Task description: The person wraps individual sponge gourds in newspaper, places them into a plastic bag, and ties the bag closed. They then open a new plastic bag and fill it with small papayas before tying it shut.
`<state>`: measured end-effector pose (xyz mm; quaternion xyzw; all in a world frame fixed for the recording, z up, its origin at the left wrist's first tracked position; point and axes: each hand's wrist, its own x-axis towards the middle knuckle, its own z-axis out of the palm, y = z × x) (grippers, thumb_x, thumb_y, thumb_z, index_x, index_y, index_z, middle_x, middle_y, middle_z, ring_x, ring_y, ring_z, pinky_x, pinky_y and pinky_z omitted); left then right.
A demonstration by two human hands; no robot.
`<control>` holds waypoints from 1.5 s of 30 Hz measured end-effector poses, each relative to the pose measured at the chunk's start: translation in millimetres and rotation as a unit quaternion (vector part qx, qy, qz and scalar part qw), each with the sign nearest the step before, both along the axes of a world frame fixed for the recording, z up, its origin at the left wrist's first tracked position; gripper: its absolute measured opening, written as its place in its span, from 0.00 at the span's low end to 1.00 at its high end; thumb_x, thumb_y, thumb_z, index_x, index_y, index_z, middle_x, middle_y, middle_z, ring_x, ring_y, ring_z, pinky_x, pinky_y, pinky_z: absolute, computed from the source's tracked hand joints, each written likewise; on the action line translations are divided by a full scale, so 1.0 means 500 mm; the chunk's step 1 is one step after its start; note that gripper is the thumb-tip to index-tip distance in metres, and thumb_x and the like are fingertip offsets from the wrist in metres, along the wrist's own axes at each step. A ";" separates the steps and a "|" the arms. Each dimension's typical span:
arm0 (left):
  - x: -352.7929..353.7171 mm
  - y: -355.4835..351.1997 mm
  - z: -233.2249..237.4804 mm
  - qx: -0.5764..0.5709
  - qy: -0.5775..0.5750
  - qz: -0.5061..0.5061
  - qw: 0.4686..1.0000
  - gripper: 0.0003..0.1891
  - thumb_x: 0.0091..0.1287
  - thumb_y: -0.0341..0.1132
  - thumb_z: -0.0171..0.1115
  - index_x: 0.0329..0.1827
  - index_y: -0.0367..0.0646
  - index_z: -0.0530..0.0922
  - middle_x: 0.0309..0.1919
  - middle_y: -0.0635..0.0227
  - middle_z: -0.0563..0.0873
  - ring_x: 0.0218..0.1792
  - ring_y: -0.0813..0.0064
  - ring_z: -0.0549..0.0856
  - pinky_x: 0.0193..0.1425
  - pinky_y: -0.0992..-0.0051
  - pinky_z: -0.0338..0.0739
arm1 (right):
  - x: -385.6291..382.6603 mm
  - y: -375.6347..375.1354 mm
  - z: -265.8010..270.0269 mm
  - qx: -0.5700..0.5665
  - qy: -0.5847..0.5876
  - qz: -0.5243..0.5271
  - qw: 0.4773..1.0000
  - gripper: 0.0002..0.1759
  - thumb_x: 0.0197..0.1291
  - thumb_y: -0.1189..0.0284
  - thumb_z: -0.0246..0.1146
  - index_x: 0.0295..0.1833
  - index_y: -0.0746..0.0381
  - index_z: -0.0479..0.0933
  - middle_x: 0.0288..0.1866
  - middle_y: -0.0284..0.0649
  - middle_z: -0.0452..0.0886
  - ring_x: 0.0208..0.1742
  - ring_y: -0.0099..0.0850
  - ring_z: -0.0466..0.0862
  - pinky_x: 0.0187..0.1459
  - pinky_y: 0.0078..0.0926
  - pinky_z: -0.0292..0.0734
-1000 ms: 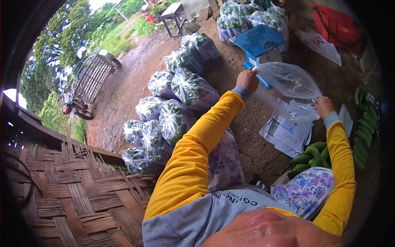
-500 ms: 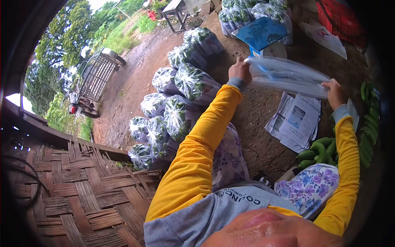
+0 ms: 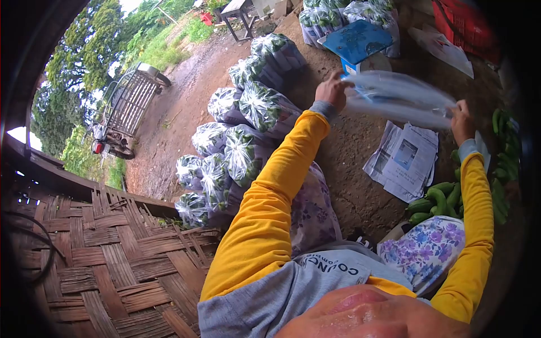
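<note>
A clear plastic bag (image 3: 400,98) is stretched between my two hands, above the dirt floor and blurred by motion. My left hand (image 3: 332,90) is closed on its left end, close to a blue-topped weighing scale (image 3: 359,42). Closed on the right end of the bag is my right hand (image 3: 462,119). Below the bag lie sheets of newspaper (image 3: 407,160). Long green vegetables (image 3: 437,201) are heaped beside my flowered trouser leg (image 3: 425,245), partly hidden by my right forearm.
Packed plastic bags of green produce (image 3: 262,107) stand in rows to the left, and more (image 3: 321,25) stand behind the scale. A red crate (image 3: 468,28) is at the upper right. More long green produce (image 3: 505,163) lies at the right edge. Woven matting (image 3: 112,265) covers the lower left.
The plastic bag has shifted slightly and its middle is more blurred and puffed. My left hand has turned a little; both hands still hold the ends.
</note>
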<state>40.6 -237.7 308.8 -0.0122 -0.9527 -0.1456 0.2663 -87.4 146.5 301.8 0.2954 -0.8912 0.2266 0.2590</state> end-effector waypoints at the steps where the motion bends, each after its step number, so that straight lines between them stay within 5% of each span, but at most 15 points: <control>1: -0.005 -0.018 -0.032 -0.036 -0.183 -0.062 0.981 0.15 0.50 0.27 0.55 0.38 0.56 0.83 0.44 0.65 0.81 0.40 0.60 0.83 0.43 0.67 0.77 | -0.043 0.032 -0.074 0.063 -0.109 0.033 0.992 0.17 0.46 0.86 0.53 0.39 0.60 0.81 0.35 0.48 0.76 0.40 0.43 0.78 0.41 0.32 0.73; 3: -0.019 -0.052 -0.125 -0.083 -0.401 -0.227 0.883 0.14 0.51 0.32 0.57 0.41 0.52 0.82 0.34 0.61 0.83 0.39 0.59 0.83 0.42 0.68 0.78 | -0.004 0.032 -0.077 0.175 -0.443 0.028 0.879 0.18 0.44 0.85 0.54 0.40 0.60 0.82 0.36 0.52 0.80 0.38 0.42 0.81 0.43 0.32 0.74; 4: -0.010 -0.039 -0.100 -0.075 -0.327 -0.142 0.931 0.13 0.52 0.32 0.58 0.41 0.51 0.82 0.41 0.61 0.81 0.40 0.60 0.83 0.44 0.68 0.78 | 0.038 0.006 -0.035 0.163 -0.552 -0.016 0.817 0.18 0.44 0.85 0.54 0.40 0.61 0.82 0.36 0.53 0.81 0.37 0.40 0.81 0.44 0.32 0.74; 6: 0.038 0.021 0.024 -0.050 -0.168 0.037 0.984 0.13 0.52 0.32 0.58 0.41 0.49 0.83 0.54 0.62 0.76 0.42 0.61 0.83 0.48 0.67 0.77 | -0.055 0.047 -0.029 0.125 -0.072 0.049 0.988 0.12 0.48 0.83 0.52 0.36 0.67 0.79 0.44 0.51 0.77 0.43 0.43 0.79 0.45 0.36 0.73; 8: 0.089 0.031 0.154 -0.081 0.153 0.004 0.985 0.16 0.54 0.34 0.58 0.47 0.44 0.80 0.55 0.61 0.76 0.43 0.62 0.83 0.48 0.69 0.78 | 0.011 0.029 0.200 0.042 0.218 -0.073 0.972 0.11 0.54 0.83 0.51 0.42 0.69 0.76 0.53 0.51 0.74 0.55 0.39 0.73 0.56 0.32 0.68; 10: 0.143 0.043 0.250 -0.080 0.404 -0.069 0.908 0.16 0.54 0.33 0.58 0.46 0.42 0.80 0.52 0.60 0.78 0.42 0.63 0.83 0.46 0.69 0.78 | -0.017 0.097 0.174 -0.091 -0.020 -0.096 0.991 0.12 0.57 0.79 0.49 0.43 0.70 0.75 0.48 0.52 0.75 0.50 0.39 0.76 0.52 0.34 0.71; 12: 0.088 0.030 0.157 -0.139 0.277 -0.069 0.948 0.13 0.52 0.31 0.56 0.41 0.43 0.81 0.47 0.61 0.80 0.40 0.63 0.83 0.44 0.69 0.78 | 0.028 0.012 0.122 0.031 -0.065 -0.004 0.997 0.11 0.52 0.79 0.51 0.40 0.67 0.76 0.39 0.50 0.76 0.44 0.41 0.77 0.46 0.35 0.72; 15: -0.006 -0.033 -0.096 -0.093 -0.297 -0.086 0.947 0.17 0.48 0.27 0.53 0.42 0.45 0.81 0.35 0.55 0.83 0.37 0.56 0.82 0.42 0.64 0.77 | 0.022 -0.031 -0.031 0.277 -0.162 0.174 0.931 0.10 0.47 0.81 0.53 0.29 0.61 0.80 0.32 0.49 0.79 0.38 0.44 0.79 0.43 0.36 0.74; 17: -0.020 -0.060 -0.191 0.000 -0.271 -0.084 0.959 0.16 0.46 0.26 0.52 0.38 0.44 0.82 0.35 0.55 0.83 0.40 0.54 0.81 0.46 0.64 0.76 | 0.030 -0.044 -0.084 0.254 -0.315 0.060 0.913 0.11 0.46 0.82 0.54 0.25 0.59 0.82 0.32 0.50 0.81 0.39 0.44 0.81 0.46 0.34 0.75; 23: 0.011 -0.049 -0.156 -0.017 -0.217 -0.021 0.976 0.17 0.43 0.24 0.52 0.39 0.40 0.79 0.38 0.55 0.81 0.42 0.54 0.80 0.47 0.64 0.76 | 0.042 -0.075 -0.095 0.143 -0.234 0.012 0.962 0.17 0.50 0.84 0.51 0.43 0.60 0.79 0.44 0.51 0.76 0.48 0.47 0.77 0.50 0.35 0.72; 32: 0.035 -0.122 -0.098 -0.023 -0.106 0.137 0.985 0.11 0.53 0.26 0.50 0.37 0.34 0.78 0.49 0.52 0.77 0.39 0.54 0.82 0.43 0.65 0.77 | -0.037 -0.247 -0.198 0.033 -0.257 0.140 0.956 0.21 0.44 0.82 0.61 0.48 0.60 0.76 0.51 0.50 0.72 0.53 0.48 0.73 0.54 0.33 0.69; 36: 0.065 -0.152 -0.126 -0.089 -0.247 0.138 0.955 0.15 0.54 0.28 0.52 0.46 0.37 0.75 0.63 0.46 0.63 0.39 0.51 0.83 0.44 0.64 0.78 | 0.002 -0.293 -0.162 0.039 -0.314 0.224 0.922 0.22 0.43 0.80 0.63 0.49 0.60 0.76 0.57 0.49 0.67 0.57 0.47 0.71 0.58 0.32 0.67; 39: 0.086 -0.161 -0.173 -0.159 -0.557 0.119 0.806 0.44 0.39 0.48 0.73 0.65 0.59 0.65 0.66 0.35 0.50 0.52 0.44 0.76 0.59 0.63 0.71 | 0.008 -0.267 -0.243 0.174 -0.360 0.257 0.880 0.29 0.39 0.75 0.69 0.54 0.51 0.77 0.69 0.51 0.54 0.66 0.46 0.63 0.65 0.29 0.60; 42: 0.090 -0.192 -0.252 -0.194 -0.654 0.012 0.731 0.47 0.41 0.52 0.72 0.67 0.59 0.61 0.69 0.45 0.48 0.59 0.47 0.71 0.62 0.58 0.66 | 0.022 -0.236 -0.254 0.343 -0.424 0.200 0.814 0.31 0.39 0.70 0.72 0.56 0.48 0.75 0.72 0.54 0.45 0.70 0.47 0.56 0.67 0.30 0.56; 45: 0.088 -0.195 -0.215 -0.156 -0.626 -0.051 0.762 0.46 0.38 0.53 0.72 0.65 0.53 0.65 0.62 0.49 0.67 0.58 0.49 0.71 0.63 0.67 0.66 | -0.024 -0.189 -0.308 0.396 -0.408 0.166 0.806 0.32 0.39 0.67 0.73 0.56 0.50 0.75 0.71 0.53 0.50 0.70 0.45 0.56 0.67 0.30 0.54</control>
